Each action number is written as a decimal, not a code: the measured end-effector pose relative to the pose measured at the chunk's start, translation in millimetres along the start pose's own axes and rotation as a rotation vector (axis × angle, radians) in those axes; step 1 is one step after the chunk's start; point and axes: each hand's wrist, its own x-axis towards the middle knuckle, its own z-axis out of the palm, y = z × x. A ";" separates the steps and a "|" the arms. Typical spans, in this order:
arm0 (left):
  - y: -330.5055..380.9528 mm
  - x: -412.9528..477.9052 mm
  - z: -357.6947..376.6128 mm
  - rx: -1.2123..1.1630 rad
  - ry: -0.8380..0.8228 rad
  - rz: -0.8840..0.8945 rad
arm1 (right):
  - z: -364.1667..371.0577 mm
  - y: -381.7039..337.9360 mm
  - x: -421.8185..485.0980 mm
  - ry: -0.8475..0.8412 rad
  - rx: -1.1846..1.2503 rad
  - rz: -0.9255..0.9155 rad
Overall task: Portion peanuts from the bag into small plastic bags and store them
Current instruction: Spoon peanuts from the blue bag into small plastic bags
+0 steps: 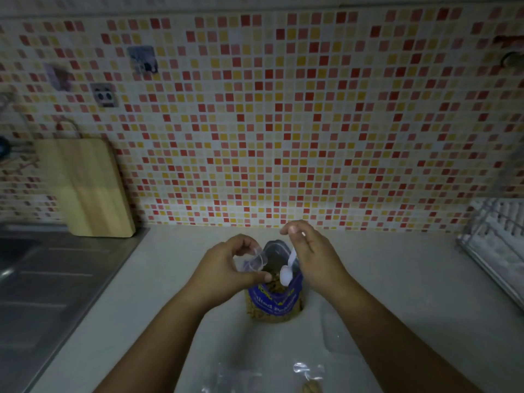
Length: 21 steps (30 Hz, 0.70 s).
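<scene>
A blue peanut bag (273, 303) stands upright and open on the white counter (158, 279), peanuts showing inside. My left hand (224, 268) holds a small clear plastic bag (253, 260) at the peanut bag's left rim, fingers and thumb curled round its mouth. My right hand (310, 251) grips the handle of a white plastic spoon (286, 272), whose bowl points down into the peanut bag's opening.
A steel sink drainboard (56, 282) lies at the left with a wooden cutting board (85, 188) leaning on the tiled wall. A dish rack (499, 245) stands at the right. Clear plastic bags (307, 373), one holding peanuts, lie at the counter's near edge.
</scene>
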 end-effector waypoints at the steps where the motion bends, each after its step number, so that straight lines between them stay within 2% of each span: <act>1: -2.8 0.4 0.8 0.000 -0.003 -0.005 | 3.5 7.3 0.4 -0.015 -0.053 0.004; 4: -11.3 -1.2 4.2 -0.005 -0.015 -0.021 | 10.7 26.1 1.0 -0.027 -0.237 0.022; 8: -18.1 -1.9 7.0 -0.006 -0.037 -0.043 | 12.4 30.2 0.4 -0.007 -0.335 0.048; 11: -21.7 -0.4 8.2 -0.004 -0.061 -0.060 | 10.3 25.8 0.5 -0.127 -0.648 -0.064; 13: -23.9 0.2 10.1 0.016 -0.078 -0.053 | 11.1 24.5 1.0 -0.180 -0.772 -0.081; 16: -26.1 0.5 13.7 0.044 -0.081 -0.038 | 18.5 27.2 1.3 -0.233 -0.825 -0.023; 21: -28.1 0.9 16.9 0.042 -0.074 -0.031 | 31.1 27.3 1.3 -0.249 -0.767 0.074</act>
